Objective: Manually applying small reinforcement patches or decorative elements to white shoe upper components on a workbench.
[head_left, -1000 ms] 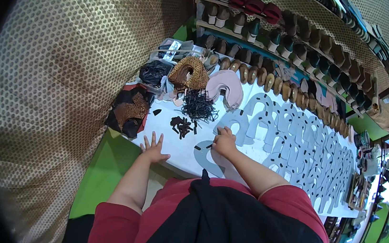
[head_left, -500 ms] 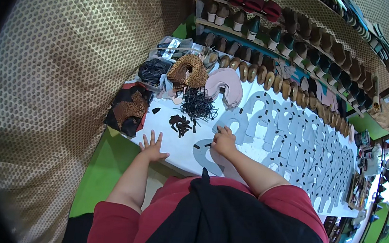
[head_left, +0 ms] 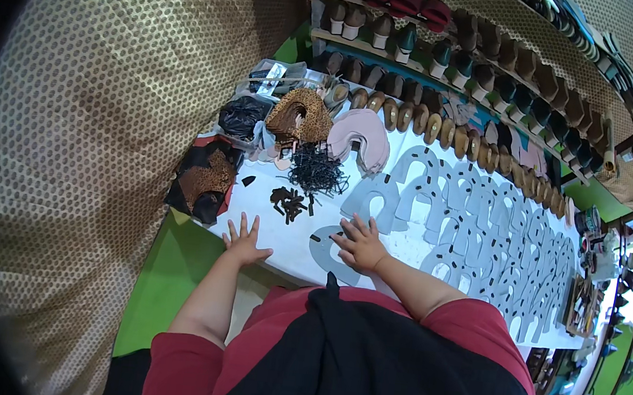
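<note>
My left hand [head_left: 246,246] lies open with spread fingers on the white tabletop [head_left: 279,252] at its near left edge. My right hand [head_left: 362,246] is also open, fingers apart, over the right side of a grey U-shaped piece [head_left: 326,253]. That piece bears a small dark strip near its left end; part of it is hidden under the hand. Just beyond lies another grey U-shaped piece [head_left: 359,198]. Between and beyond the hands is a small pile of short dark strips [head_left: 290,205], with a tangle of thin black strips [head_left: 318,170] behind it.
Many grey U-shaped pieces [head_left: 477,224] with dark strips cover the table's right. Stacked leopard-print pieces [head_left: 282,119] and pink pieces [head_left: 359,128] stand farther back. Shoe forms [head_left: 434,125] line the far edge below shelves of shoes [head_left: 434,59]. Dark scraps [head_left: 205,181] lie at the left corner.
My right hand has drawn a little nearer, and its curled fingers have spread apart over the near grey piece. My left hand stays on the table edge. The whole view has shifted slightly.
</note>
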Demonstrator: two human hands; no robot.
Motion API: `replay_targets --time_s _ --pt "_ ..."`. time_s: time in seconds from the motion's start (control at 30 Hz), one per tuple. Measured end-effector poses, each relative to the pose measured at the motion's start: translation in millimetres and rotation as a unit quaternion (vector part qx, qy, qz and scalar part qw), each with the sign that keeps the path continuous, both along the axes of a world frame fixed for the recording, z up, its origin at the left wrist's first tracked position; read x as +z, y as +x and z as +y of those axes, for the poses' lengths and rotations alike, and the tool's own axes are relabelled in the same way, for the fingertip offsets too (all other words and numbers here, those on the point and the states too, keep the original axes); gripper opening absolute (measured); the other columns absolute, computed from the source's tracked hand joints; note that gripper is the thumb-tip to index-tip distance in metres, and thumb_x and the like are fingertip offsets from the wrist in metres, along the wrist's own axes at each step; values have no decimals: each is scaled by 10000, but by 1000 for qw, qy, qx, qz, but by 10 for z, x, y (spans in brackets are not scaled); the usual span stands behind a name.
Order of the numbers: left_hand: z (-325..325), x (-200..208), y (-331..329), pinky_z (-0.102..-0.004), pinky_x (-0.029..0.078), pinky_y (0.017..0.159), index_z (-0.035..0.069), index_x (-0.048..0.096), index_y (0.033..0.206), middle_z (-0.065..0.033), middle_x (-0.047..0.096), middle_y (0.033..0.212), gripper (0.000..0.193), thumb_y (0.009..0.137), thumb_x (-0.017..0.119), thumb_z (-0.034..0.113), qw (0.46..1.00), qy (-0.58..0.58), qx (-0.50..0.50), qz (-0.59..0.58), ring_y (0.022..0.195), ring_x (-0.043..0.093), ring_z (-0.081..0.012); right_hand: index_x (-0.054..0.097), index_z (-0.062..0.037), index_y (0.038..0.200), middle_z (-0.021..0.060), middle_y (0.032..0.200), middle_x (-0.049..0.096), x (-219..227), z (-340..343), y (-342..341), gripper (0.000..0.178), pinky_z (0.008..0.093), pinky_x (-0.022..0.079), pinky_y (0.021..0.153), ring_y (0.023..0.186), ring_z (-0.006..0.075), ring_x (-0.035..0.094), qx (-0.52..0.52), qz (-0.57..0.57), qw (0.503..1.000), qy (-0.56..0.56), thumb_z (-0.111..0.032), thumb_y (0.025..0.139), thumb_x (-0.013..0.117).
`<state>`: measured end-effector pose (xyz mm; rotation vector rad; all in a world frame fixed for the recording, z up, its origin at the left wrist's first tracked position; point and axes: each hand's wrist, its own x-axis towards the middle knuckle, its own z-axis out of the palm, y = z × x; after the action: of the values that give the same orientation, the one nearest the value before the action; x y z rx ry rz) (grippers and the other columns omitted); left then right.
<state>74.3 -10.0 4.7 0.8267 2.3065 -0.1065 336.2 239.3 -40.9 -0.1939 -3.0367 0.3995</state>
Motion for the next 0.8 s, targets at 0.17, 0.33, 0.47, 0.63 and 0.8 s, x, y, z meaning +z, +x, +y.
replay_targets --time_s 0.17,0.33,0.47,0.63,0.8 --pt "235 -128 509 -678 14 1146 252 411 1500 -157 29 1659 767 815 680 469 973 157 17 170 1500 -37 -470 563 -353 1384 111 1616 248 26 34 -9 514 697 63 1144 1512 380 121 14 -18 1000 -8 -534 903 538" --pt "668 -10 907 -680 39 1147 184 667 1270 -143 97 1653 502 846 664 452 958 240 -87 129 1504 -7 -454 557 -393 1380 115 1613 261 60 31 -24 499 702 64 1141 1510 380 138 7 -25 1000 -15 -540 905 533" --pt "909 84 953 -685 37 1143 151 726 1150 -152 128 1647 442 821 694 444 967 225 -66 103 1505 2 -449 560 -398 1375 117 1609 270 67 25 -34 484 704 66 1139 1509 377 146 0 -27 1000 -13 -526 910 529" --pt "1070 108 978 -703 40 1130 128 791 918 -182 232 1616 304 770 745 389 982 166 -50 74 1504 44 -439 552 -399 1381 116 1607 274 43 30 -23 474 707 68 1138 1511 375 145 -5 -26 1000 -6 -500 919 517" --pt "1106 -54 993 -718 65 1119 126 795 892 -187 219 1620 287 769 747 381 974 211 -23 80 1500 63 -444 549 -388 1385 112 1607 272 38 30 -29 477 713 76 1134 1511 376 141 -3 -30 999 -15 -490 920 514"
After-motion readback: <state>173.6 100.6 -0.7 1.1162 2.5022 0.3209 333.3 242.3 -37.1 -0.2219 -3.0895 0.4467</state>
